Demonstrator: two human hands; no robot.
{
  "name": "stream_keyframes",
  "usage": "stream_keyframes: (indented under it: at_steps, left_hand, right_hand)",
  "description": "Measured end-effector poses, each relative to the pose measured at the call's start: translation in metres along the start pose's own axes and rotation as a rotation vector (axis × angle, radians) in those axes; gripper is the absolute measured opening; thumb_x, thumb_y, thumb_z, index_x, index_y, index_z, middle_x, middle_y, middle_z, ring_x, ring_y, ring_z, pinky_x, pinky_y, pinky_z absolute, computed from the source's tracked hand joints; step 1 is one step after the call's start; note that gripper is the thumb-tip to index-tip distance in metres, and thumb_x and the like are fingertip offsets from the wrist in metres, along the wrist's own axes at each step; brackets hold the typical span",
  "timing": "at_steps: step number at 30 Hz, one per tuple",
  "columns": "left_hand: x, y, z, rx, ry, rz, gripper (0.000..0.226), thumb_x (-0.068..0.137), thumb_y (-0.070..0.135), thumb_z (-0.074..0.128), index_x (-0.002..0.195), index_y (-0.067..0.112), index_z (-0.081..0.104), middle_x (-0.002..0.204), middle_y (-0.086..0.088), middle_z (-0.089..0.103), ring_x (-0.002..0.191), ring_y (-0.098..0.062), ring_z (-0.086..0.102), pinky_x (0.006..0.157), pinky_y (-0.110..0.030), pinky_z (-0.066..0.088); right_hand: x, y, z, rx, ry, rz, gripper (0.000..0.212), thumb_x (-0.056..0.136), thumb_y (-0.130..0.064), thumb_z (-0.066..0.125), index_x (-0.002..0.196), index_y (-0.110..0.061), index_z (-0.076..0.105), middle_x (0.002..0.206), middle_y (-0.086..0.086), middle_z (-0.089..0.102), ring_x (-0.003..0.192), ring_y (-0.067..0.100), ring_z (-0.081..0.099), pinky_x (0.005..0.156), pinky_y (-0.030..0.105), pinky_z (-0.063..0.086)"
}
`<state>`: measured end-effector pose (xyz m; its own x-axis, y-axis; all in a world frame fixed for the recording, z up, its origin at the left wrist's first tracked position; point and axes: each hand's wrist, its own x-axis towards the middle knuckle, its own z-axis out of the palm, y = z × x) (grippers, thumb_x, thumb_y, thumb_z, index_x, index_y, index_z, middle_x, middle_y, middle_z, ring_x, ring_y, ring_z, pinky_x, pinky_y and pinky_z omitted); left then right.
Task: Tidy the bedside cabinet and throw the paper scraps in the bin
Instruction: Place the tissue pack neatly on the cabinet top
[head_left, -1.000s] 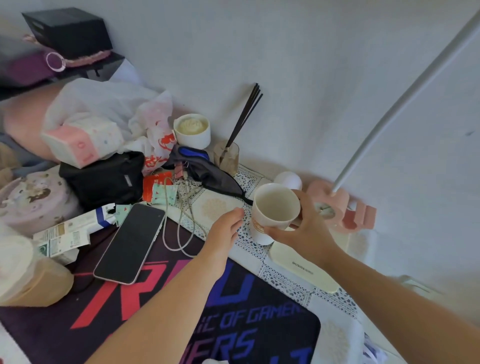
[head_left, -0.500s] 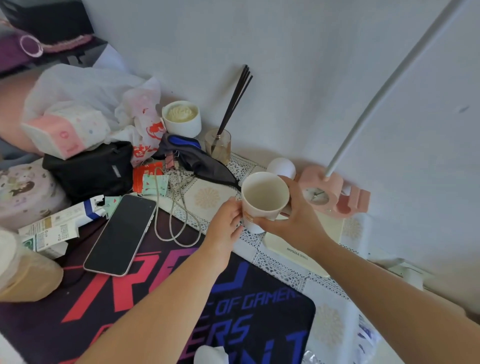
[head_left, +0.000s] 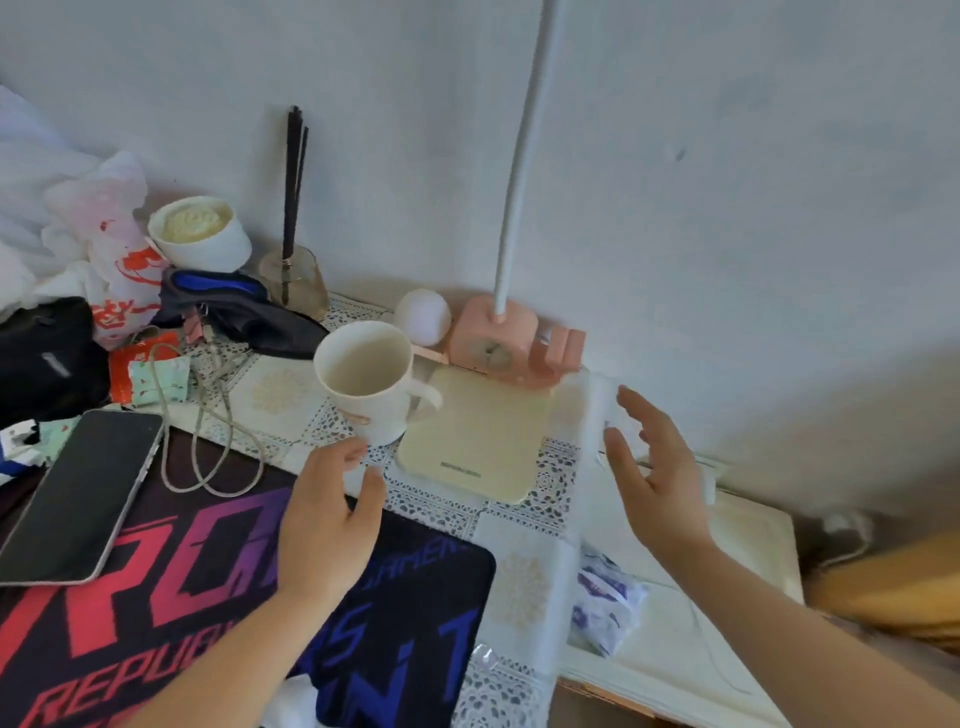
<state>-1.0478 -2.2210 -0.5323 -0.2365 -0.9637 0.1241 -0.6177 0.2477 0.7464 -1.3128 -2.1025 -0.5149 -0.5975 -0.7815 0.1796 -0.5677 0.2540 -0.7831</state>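
Note:
A cream mug stands upright on the patterned cloth of the bedside cabinet, handle to the right, nobody holding it. My left hand hovers just below the mug with its fingers apart and empty. My right hand is open too, spread over the cabinet's right edge, well clear of the mug. A crumpled printed wrapper lies low on the right beside a white surface. Small torn mint and orange packets lie left of the mug.
A phone and looped cable lie on the dark gaming mat. Behind stand a white jar, a reed diffuser, a white ball, a pink lamp base and a cream pad. A black pouch and plastic bags crowd the left.
My right hand has let go of the mug and moved right; the mug now stands on the cloth. My left hand dropped slightly below it. The view has shifted right.

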Motion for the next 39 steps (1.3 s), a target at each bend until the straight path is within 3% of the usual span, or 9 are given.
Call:
stream_keyframes:
  at_steps: [4, 8, 11, 15, 18, 20, 26, 31, 39]
  left_hand:
    - [-0.014, 0.029, 0.03, 0.097, -0.032, 0.176, 0.026, 0.09, 0.021, 0.051, 0.114, 0.012, 0.054, 0.108, -0.003, 0.06, 0.102, -0.019, 0.056, 0.085, -0.034, 0.046]
    - [-0.028, 0.062, 0.068, 0.148, -0.202, 0.351, 0.036, 0.089, 0.035, 0.04, 0.114, 0.014, 0.054, 0.109, 0.0, 0.06, 0.1, -0.016, 0.056, 0.084, -0.031, 0.046]
    - [-0.04, 0.085, 0.102, 0.164, -0.307, 0.435, 0.035, 0.089, 0.034, 0.039, 0.115, 0.016, 0.055, 0.112, 0.001, 0.06, 0.102, -0.016, 0.056, 0.086, -0.033, 0.048]
    - [-0.059, 0.112, 0.152, 0.158, -0.421, 0.533, 0.032, 0.089, 0.032, 0.041, 0.114, 0.018, 0.055, 0.115, 0.003, 0.059, 0.104, -0.013, 0.055, 0.087, -0.023, 0.042]
    - [-0.078, 0.118, 0.193, 0.144, -0.454, 0.423, 0.032, 0.086, 0.031, 0.048, 0.116, 0.02, 0.053, 0.118, 0.006, 0.056, 0.105, -0.011, 0.054, 0.082, -0.02, 0.04]
    - [-0.091, 0.111, 0.219, 0.155, -0.476, 0.239, 0.04, 0.085, 0.03, 0.055, 0.122, 0.018, 0.048, 0.125, 0.004, 0.051, 0.111, -0.014, 0.05, 0.088, -0.023, 0.039]
    - [-0.118, 0.076, 0.268, 0.46, -0.611, -0.22, 0.116, 0.058, 0.069, 0.068, 0.144, 0.023, 0.003, 0.153, -0.006, 0.01, 0.14, -0.026, 0.015, 0.109, -0.043, 0.028]
    - [-0.132, 0.065, 0.29, 0.646, -0.531, -0.229, 0.118, 0.06, 0.067, 0.067, 0.144, 0.024, -0.004, 0.155, -0.01, 0.002, 0.142, -0.031, 0.004, 0.113, -0.048, 0.02]
    - [-0.129, 0.063, 0.294, 0.709, -0.442, -0.07, 0.101, 0.066, 0.05, 0.065, 0.144, 0.024, 0.006, 0.142, -0.004, 0.032, 0.131, -0.024, 0.031, 0.103, -0.047, 0.035]
  right_hand:
    - [-0.027, 0.071, -0.048, -0.213, -0.004, 0.125, 0.045, 0.092, -0.042, 0.043, 0.136, -0.031, 0.04, 0.139, -0.006, 0.048, 0.126, 0.019, 0.045, 0.101, 0.042, 0.042]
    - [-0.054, 0.124, -0.071, -0.403, -0.062, 0.167, 0.045, 0.092, -0.03, 0.054, 0.135, -0.02, 0.046, 0.136, 0.002, 0.054, 0.125, 0.023, 0.048, 0.102, 0.035, 0.036]
    - [-0.07, 0.152, -0.074, -0.474, -0.134, 0.215, 0.047, 0.092, -0.033, 0.053, 0.136, -0.02, 0.043, 0.138, -0.001, 0.051, 0.126, 0.02, 0.046, 0.104, 0.031, 0.033]
    - [-0.081, 0.182, -0.071, -0.468, -0.181, 0.296, 0.051, 0.092, -0.037, 0.049, 0.14, -0.024, 0.037, 0.142, -0.005, 0.046, 0.13, 0.015, 0.041, 0.106, 0.029, 0.031]
    - [-0.085, 0.2, -0.072, -0.451, -0.208, 0.33, 0.053, 0.092, -0.036, 0.049, 0.141, -0.022, 0.035, 0.144, -0.004, 0.044, 0.132, 0.015, 0.039, 0.107, 0.03, 0.03]
    - [-0.089, 0.21, -0.071, -0.443, -0.233, 0.353, 0.054, 0.092, -0.037, 0.048, 0.142, -0.022, 0.033, 0.146, -0.005, 0.041, 0.134, 0.014, 0.036, 0.108, 0.031, 0.03]
    - [-0.102, 0.226, -0.064, -0.409, -0.295, 0.395, 0.056, 0.093, -0.043, 0.044, 0.144, -0.028, 0.026, 0.149, -0.01, 0.035, 0.136, 0.009, 0.029, 0.11, 0.028, 0.025]
    - [-0.111, 0.235, -0.063, -0.368, -0.302, 0.409, 0.056, 0.093, -0.042, 0.044, 0.144, -0.028, 0.024, 0.149, -0.012, 0.032, 0.137, 0.008, 0.026, 0.111, 0.027, 0.024]
    - [-0.114, 0.234, -0.059, -0.279, -0.27, 0.36, 0.051, 0.094, -0.032, 0.047, 0.142, -0.027, 0.031, 0.145, -0.01, 0.04, 0.134, 0.007, 0.032, 0.106, 0.02, 0.025]
